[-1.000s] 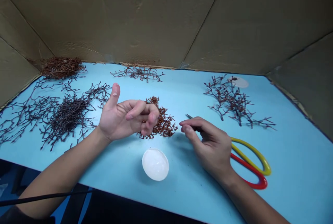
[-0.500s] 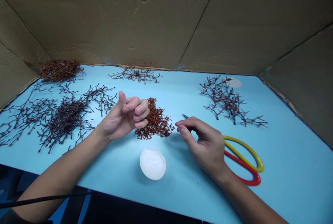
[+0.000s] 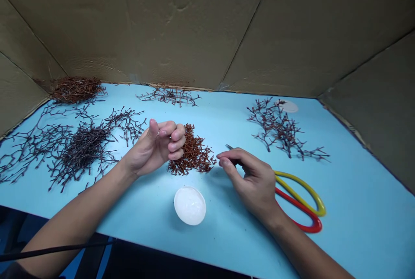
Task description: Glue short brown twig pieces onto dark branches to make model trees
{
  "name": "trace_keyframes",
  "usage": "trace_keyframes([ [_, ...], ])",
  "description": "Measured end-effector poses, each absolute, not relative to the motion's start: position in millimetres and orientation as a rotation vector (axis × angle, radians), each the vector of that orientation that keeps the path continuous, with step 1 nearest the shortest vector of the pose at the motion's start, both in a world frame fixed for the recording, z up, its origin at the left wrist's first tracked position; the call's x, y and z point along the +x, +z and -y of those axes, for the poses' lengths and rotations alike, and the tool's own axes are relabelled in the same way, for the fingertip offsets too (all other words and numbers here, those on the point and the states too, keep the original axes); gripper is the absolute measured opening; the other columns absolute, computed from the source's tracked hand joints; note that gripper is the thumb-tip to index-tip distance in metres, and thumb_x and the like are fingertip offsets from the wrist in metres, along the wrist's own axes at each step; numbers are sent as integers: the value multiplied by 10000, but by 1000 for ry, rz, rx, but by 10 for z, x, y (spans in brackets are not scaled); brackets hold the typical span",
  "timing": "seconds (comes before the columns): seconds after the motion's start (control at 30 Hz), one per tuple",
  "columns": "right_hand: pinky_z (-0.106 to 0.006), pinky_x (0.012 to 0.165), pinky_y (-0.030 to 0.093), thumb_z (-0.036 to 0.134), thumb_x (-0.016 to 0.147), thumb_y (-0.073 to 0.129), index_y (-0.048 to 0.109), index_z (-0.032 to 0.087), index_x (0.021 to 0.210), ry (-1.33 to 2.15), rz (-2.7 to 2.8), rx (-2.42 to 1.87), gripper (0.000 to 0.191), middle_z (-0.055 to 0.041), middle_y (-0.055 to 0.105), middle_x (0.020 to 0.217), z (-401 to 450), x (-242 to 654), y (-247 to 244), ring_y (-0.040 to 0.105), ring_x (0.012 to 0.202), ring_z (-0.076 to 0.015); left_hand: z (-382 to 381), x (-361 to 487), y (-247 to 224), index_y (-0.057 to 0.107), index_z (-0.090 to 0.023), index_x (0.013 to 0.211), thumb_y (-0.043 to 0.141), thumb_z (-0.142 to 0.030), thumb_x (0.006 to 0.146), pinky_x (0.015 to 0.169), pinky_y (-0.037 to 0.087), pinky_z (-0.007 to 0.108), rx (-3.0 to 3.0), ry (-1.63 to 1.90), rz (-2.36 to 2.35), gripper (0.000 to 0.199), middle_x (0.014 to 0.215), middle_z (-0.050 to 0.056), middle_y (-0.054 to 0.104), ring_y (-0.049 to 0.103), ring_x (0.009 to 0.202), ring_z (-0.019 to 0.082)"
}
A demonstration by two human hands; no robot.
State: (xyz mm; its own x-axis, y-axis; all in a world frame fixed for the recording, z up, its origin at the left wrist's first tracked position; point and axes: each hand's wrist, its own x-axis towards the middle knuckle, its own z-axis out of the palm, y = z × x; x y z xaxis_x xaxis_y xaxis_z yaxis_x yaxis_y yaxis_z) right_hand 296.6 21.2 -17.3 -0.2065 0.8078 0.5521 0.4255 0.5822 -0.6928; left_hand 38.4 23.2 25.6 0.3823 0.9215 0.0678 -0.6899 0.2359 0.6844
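Note:
My left hand (image 3: 160,147) hangs above the blue table, palm turned up and fingers curled. Its thumb is close to the index finger, with a tiny pale bit between them that I cannot make out. Behind that hand lies a pile of short reddish-brown twig pieces (image 3: 194,151). At the pile's right edge, my right hand (image 3: 251,179) has thumb and index finger pinched together; whatever is in the pinch is too small to name. Under the right hand lie scissors (image 3: 314,199) with yellow and red handles, mostly covered. A small white bowl (image 3: 190,205) stands between my forearms.
Dark branching twigs (image 3: 84,145) spread over the left side, with a reddish-brown tangle (image 3: 76,90) behind them. Thin twigs (image 3: 171,95) lie at the back. More branches (image 3: 280,128) and a white disc (image 3: 288,106) are at right. Cardboard walls (image 3: 181,24) enclose the table.
Both hands keep nearly the same pose and place. The whole view has shifted slightly; nothing has visibly been picked up or let go.

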Motion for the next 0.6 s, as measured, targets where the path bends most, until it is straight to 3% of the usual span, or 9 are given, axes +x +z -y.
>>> trace_keyframes([
  [0.37,-293,614,546,202,982,704,759,220,887,471,1837,-996,111,-26,776,786,-220,2953,-163,704,668,-176,-228,390,261,470,-177,656,891,-628,808,530,429,197,698,1152,-348,635,767,-21,488,444,608,82],
  [0.6,-274,616,544,191,987,704,758,216,898,468,1842,-975,107,-22,772,792,-224,2955,-164,703,676,-164,-229,397,253,471,-166,636,834,-545,914,546,437,189,703,1149,-310,593,747,-15,498,451,616,83],
])
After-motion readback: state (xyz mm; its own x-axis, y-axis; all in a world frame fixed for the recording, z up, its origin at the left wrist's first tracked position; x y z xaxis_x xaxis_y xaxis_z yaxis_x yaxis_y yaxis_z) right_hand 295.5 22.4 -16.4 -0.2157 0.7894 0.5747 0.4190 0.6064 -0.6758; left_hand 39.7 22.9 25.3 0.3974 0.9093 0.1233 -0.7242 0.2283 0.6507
